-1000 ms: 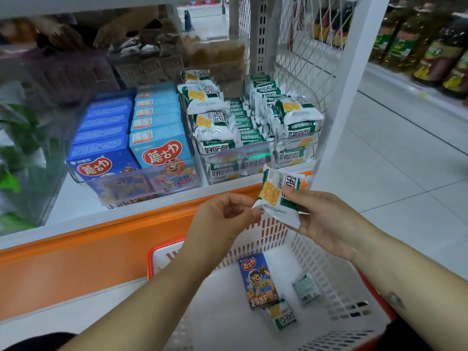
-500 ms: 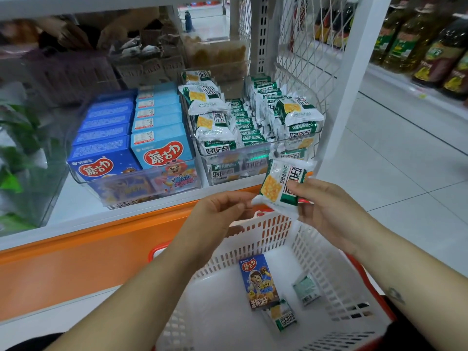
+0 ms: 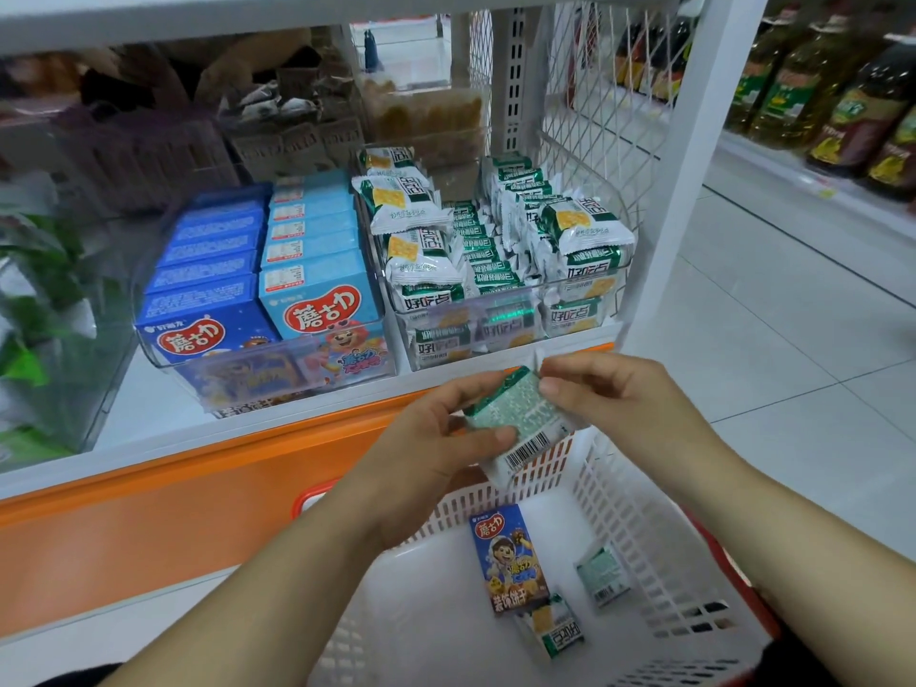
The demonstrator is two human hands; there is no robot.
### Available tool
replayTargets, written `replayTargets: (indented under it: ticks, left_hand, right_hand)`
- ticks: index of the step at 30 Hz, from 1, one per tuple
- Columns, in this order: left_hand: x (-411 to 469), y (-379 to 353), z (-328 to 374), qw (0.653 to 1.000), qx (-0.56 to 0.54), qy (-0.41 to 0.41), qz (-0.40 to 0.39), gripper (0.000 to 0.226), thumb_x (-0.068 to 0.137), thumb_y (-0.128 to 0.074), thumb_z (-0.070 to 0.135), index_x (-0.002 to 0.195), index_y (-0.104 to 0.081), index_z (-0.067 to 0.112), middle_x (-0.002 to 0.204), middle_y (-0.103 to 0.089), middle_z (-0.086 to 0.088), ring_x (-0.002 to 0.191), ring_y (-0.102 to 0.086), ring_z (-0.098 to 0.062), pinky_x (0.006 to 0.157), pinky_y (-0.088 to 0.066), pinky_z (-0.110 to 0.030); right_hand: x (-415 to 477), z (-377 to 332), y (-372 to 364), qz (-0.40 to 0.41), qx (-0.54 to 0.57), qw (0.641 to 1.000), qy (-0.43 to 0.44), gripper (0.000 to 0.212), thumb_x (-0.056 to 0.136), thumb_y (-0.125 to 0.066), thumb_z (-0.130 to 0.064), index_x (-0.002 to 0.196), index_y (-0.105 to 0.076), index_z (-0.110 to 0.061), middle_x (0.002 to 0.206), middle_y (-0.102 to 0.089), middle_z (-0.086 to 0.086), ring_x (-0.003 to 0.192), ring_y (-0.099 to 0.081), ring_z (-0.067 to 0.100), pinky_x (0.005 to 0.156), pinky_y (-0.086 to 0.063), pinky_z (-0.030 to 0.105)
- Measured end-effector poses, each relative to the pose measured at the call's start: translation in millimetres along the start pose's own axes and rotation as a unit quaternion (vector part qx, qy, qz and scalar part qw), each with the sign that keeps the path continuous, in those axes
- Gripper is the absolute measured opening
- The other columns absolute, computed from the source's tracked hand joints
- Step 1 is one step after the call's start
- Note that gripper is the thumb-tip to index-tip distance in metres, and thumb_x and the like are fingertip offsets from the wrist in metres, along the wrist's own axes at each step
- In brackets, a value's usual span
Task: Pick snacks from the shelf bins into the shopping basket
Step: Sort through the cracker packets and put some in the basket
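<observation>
Both hands hold one green-and-white cracker packet (image 3: 518,421) above the far rim of the white shopping basket (image 3: 639,528). Its back faces me, barcode at the lower end. My left hand (image 3: 436,438) grips its lower left side with thumb across it. My right hand (image 3: 609,394) pinches its top edge. Inside the basket lie a dark blue biscuit box (image 3: 510,557) and two more green packets (image 3: 602,575) (image 3: 555,632). A clear bin (image 3: 495,309) on the shelf holds many of the same green packets.
A second clear bin (image 3: 257,359) to the left holds dark and light blue biscuit boxes. An orange shelf front (image 3: 173,503) runs below. A white upright post (image 3: 689,156) stands right of the bins. Oil bottles (image 3: 852,106) line a far shelf across the tiled aisle.
The packet has been turned over: its printed front faced me before, now the back with the barcode shows. Both hands stay on it, and it sits a little lower.
</observation>
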State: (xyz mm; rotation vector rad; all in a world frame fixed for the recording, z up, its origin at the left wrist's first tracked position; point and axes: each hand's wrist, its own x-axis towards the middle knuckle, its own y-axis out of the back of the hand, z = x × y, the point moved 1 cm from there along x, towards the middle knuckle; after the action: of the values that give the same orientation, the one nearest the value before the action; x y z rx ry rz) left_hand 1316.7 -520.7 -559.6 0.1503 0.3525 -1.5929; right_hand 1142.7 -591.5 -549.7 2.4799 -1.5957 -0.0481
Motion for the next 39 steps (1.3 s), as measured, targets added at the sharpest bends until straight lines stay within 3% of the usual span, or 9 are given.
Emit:
replayTargets:
  ticks: [5, 8, 11, 15, 18, 26, 31, 35, 39]
  left_hand:
    - [4.0, 1.7, -0.6, 1.000, -0.004, -0.013, 0.027, 0.046, 0.068, -0.070, 0.012, 0.113, -0.063, 0.022, 0.103, -0.070, -0.014, 0.097, -0.069, -0.028, 0.089, -0.054, -0.041]
    - [6.4, 0.3, 0.6, 0.997, -0.034, -0.035, 0.051, 0.044, 0.067, -0.070, 0.013, 0.110, -0.062, 0.017, 0.097, -0.073, -0.003, 0.101, -0.067, -0.031, 0.098, -0.048, -0.049]
    - [6.1, -3.5, 0.4, 0.994, -0.049, -0.058, 0.084, 0.037, 0.065, -0.070, 0.016, 0.099, -0.056, 0.015, 0.073, -0.071, 0.010, 0.077, -0.066, -0.014, 0.091, -0.050, -0.045]
    - [3.1, -6.1, 0.7, 0.986, 0.028, -0.104, 0.129, 0.042, 0.065, -0.072, 0.026, 0.100, -0.054, 0.014, 0.082, -0.074, 0.002, 0.068, -0.067, -0.010, 0.066, -0.051, -0.025]
    - [0.1, -6.9, 3.5, 0.983, 0.031, -0.112, 0.142, 0.038, 0.066, -0.069, 0.031, 0.098, -0.058, 0.014, 0.084, -0.074, -0.001, 0.069, -0.066, -0.016, 0.063, -0.052, -0.026]
    - [-4.5, -1.1, 9.8, 0.990, -0.044, -0.061, 0.120, 0.012, 0.092, -0.055, 0.012, 0.099, -0.064, 0.014, 0.093, -0.075, -0.007, 0.084, -0.069, -0.025, 0.087, -0.054, -0.043]
    - [-3.2, 1.6, 14.1, 0.993, -0.051, 0.002, 0.106, 0.024, 0.100, -0.044, 0.029, 0.109, -0.066, 0.027, 0.099, -0.074, 0.006, 0.094, -0.069, -0.016, 0.088, -0.051, -0.041]
    - [-3.5, 2.4, 7.2, 0.986, -0.011, 0.046, 0.157, 0.026, 0.095, -0.048, 0.044, 0.109, -0.064, 0.028, 0.097, -0.074, 0.011, 0.098, -0.067, -0.016, 0.099, -0.044, -0.050]
    - [-6.0, -5.1, 6.8, 0.993, -0.037, 0.076, 0.076, 0.039, 0.089, -0.050, 0.050, 0.106, -0.071, 0.021, 0.102, -0.074, 0.002, 0.095, -0.069, -0.019, 0.094, -0.046, -0.045]
  right_hand:
    - [1.7, 7.8, 1.6, 0.011, 0.075, 0.995, -0.067, 0.018, 0.072, -0.066, -0.038, 0.073, -0.076, -0.024, 0.085, -0.074, 0.004, 0.085, -0.068, 0.023, 0.091, -0.051, 0.045]
    - [-1.0, 11.9, 1.0, 0.025, 0.102, 0.990, -0.091, 0.017, 0.087, -0.062, -0.027, 0.083, -0.074, -0.015, 0.091, -0.074, 0.010, 0.090, -0.068, 0.030, 0.096, -0.049, 0.051]
    - [-2.8, 14.6, -1.1, 0.035, 0.115, 0.988, -0.095, 0.020, 0.088, -0.061, -0.029, 0.092, -0.072, -0.011, 0.095, -0.074, 0.010, 0.094, -0.068, 0.032, 0.096, -0.048, 0.053]
    - [-2.0, 13.2, -3.6, -0.017, 0.085, 0.993, -0.080, 0.049, 0.060, -0.073, -0.045, 0.104, -0.066, -0.026, 0.100, -0.074, -0.005, 0.099, -0.068, 0.017, 0.097, -0.047, 0.043]
    - [-0.8, 13.9, -4.9, -0.051, 0.066, 0.992, -0.090, 0.029, 0.080, -0.066, -0.024, 0.108, -0.064, -0.024, 0.099, -0.074, -0.004, 0.096, -0.068, 0.023, 0.093, -0.049, 0.037]
    - [2.6, 22.7, -3.7, -0.053, 0.126, 0.982, -0.131, 0.072, 0.064, -0.069, -0.034, 0.129, -0.052, -0.008, 0.099, -0.072, -0.001, 0.101, -0.064, 0.018, 0.091, -0.045, 0.036]
    - [2.2, 17.8, -2.2, -0.011, 0.139, 0.985, -0.103, 0.046, 0.061, -0.074, -0.033, 0.100, -0.061, -0.011, 0.071, -0.071, -0.007, 0.079, -0.064, 0.012, 0.085, -0.045, 0.034]
    - [-3.2, 12.9, -4.3, 0.083, -0.018, 0.996, 0.006, 0.028, 0.073, -0.078, -0.014, 0.088, -0.062, -0.030, 0.071, -0.067, -0.017, 0.064, -0.061, -0.002, 0.064, -0.047, 0.015]
    - [-17.2, 4.4, -16.1, 0.017, -0.219, 0.960, 0.173, 0.026, 0.075, -0.079, -0.025, 0.092, -0.067, -0.040, 0.087, -0.064, -0.031, 0.084, -0.059, -0.007, 0.075, -0.043, 0.007]
